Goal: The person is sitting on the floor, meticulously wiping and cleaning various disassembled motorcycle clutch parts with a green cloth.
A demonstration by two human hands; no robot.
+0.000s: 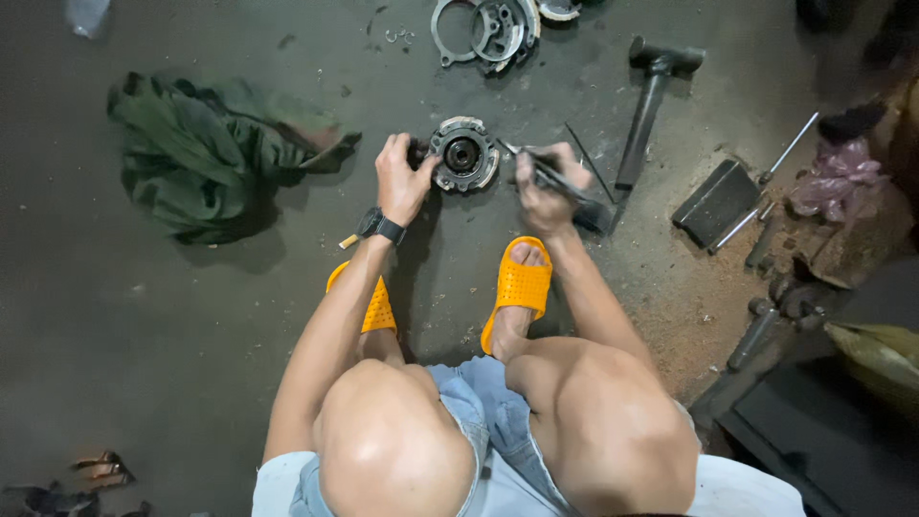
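Person squats on a dark concrete floor point(144, 325), orange sandals planted, knees wide.

Round metal part point(463, 153), a drum-shaped assembly with a dark hub at its centre, lies flat on the floor just ahead of the feet, hub facing up.

Left hand point(402, 182) is wrapped on the part's left rim, fingers curled over the edge; grip closed on it.

Right hand point(546, 187) sits to the part's right, closed around a slim dark hand tool point(560, 182). The exact kind of tool cannot be told. Its long axis runs from lower right up to upper left, the tip reaching the part's right edge; whether it touches the metal cannot be told.

Key relation: the part lies between the two hands, left hand on it, right hand just beside it, tool pointing inward toward the hub. Left hand is the nearer.

Surroundings:
- Hammer point(649, 105) lies just beyond the right hand, head away from the person, handle slanting back toward the hand.
- Dark rectangular block point(716, 203) farther right, with a thin metal rod point(787, 148) beside it.
- Rings and plates point(493, 33) lie loose at the top, well apart from the hands.
- Crumpled green cloth point(206, 153) well to the left.
- Floor is gritty, with sandy dust under the right side.

Room is dim; clutter crowds the right edge, too dark to name.
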